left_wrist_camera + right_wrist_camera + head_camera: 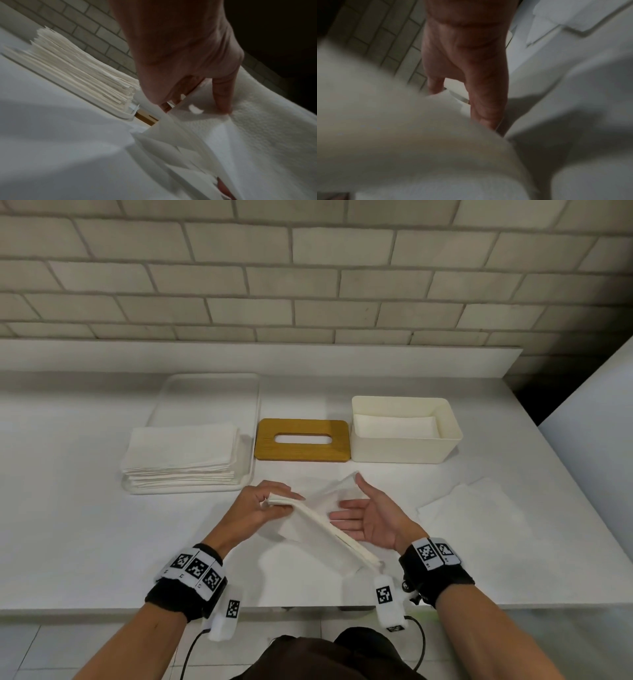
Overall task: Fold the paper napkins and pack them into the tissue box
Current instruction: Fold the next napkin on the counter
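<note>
A folded white napkin (325,529) hangs slantwise above the table, held up at its far end. My left hand (284,501) pinches that end between thumb and fingers; the left wrist view shows the thumb (223,94) pressed on the paper (240,142). My right hand (356,508) is open, fingers straight, palm turned left against the napkin's right side. In the right wrist view the napkin (402,135) is a blurred mass in front of the hand (467,60). The cream tissue box (448,436) stands open at the back right with napkins inside.
The wooden lid (267,440) with its slot lies left of the box. A stack of napkins (181,453) sits on a white tray (205,385) at the back left. One loose napkin (469,508) lies at the right, another (318,484) flat under my hands.
</note>
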Demonstrator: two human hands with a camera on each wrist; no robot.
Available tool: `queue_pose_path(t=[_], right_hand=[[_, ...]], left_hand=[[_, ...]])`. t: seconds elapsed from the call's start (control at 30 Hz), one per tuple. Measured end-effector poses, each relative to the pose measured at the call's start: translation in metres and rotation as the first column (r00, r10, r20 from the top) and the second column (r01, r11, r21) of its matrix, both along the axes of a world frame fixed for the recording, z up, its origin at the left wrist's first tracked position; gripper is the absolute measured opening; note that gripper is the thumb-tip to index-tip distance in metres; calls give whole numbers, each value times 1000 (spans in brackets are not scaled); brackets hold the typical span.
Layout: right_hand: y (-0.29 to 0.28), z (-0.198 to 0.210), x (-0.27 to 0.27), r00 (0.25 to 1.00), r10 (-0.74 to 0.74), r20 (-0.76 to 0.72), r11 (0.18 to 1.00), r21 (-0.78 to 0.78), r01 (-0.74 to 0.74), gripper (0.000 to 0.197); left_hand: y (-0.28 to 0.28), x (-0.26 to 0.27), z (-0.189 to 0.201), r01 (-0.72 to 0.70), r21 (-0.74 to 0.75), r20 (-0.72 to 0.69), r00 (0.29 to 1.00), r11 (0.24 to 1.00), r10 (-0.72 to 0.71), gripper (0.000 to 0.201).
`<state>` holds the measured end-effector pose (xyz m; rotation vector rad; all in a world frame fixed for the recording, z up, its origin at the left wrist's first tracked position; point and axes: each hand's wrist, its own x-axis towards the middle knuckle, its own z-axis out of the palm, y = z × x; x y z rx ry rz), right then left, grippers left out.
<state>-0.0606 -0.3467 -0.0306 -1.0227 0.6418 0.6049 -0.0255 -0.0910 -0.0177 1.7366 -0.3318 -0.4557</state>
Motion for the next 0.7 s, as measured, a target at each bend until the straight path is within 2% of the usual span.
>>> queue_pose_path(t=[0.07, 0.2, 0.27, 0.37, 0.4, 0.47, 0.53, 0.63, 0.7], right_hand=[[1, -4, 2, 1000, -13, -5, 1000, 15, 13, 91], [0, -4, 7, 990, -138, -20, 979, 148, 140, 96], [-2, 1, 7, 975, -222, 8, 952, 216, 215, 75], [-5, 7, 8, 953, -286, 96, 945, 196, 263, 20], [-7, 7, 8, 944, -309, 116, 940, 189, 285, 12], [-9, 6, 10, 934, -332, 136, 936, 172, 307, 18], [-11, 5, 7, 939, -321, 126, 940, 159, 300, 19], [-11, 1, 1, 950, -295, 104, 955, 62, 290, 16], [-11, -6, 0, 942, -307, 135, 952, 41, 304, 20]], left_hand=[[0, 0, -1, 52, 15, 11, 999, 999, -52, 31], [-4, -2, 0, 164, 61, 68, 983, 985, -168, 32], [-4, -2, 2, 197, 68, 97, 974, 978, -203, 27], [-5, 2, 10, 210, 87, 165, 961, 974, -222, 22], [-5, 3, 13, 192, 74, 169, 965, 979, -202, 21], [-4, 6, 16, 99, 1, 112, 989, 995, -98, 19], [-2, 9, 16, -32, -77, -2, 999, 997, 32, 17], [1, 12, 8, -182, -137, -145, 976, 974, 162, 21], [3, 12, 2, -230, -164, -187, 962, 959, 199, 26]])
